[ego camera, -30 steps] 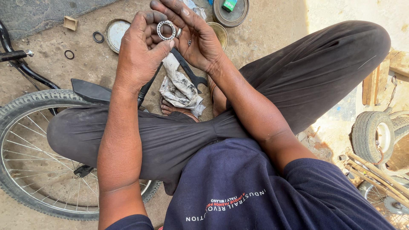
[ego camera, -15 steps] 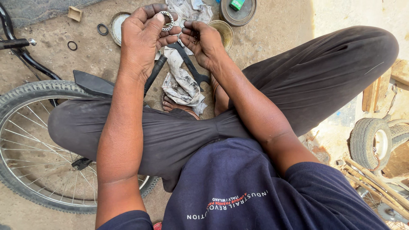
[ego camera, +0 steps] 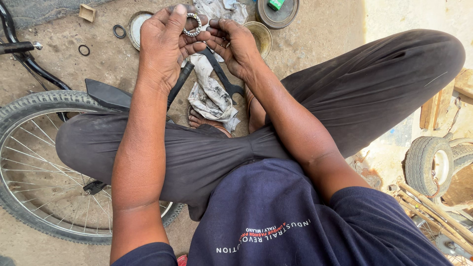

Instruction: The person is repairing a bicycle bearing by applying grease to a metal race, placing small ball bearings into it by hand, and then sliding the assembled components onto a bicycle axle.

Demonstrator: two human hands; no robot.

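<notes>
The left hand (ego camera: 165,47) pinches a little metal ring of balls (ego camera: 192,24) in its fingertips, above the dirty rag (ego camera: 211,96). The right hand (ego camera: 236,47), fingers curled and empty, sits just beside the ring.

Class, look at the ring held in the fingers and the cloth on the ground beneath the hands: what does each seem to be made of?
Ring: likely metal, a bearing cage; it glints silver with bead-like balls. Cloth: woven fabric, pale, crumpled, smeared with dark stains, perhaps grease.
</notes>
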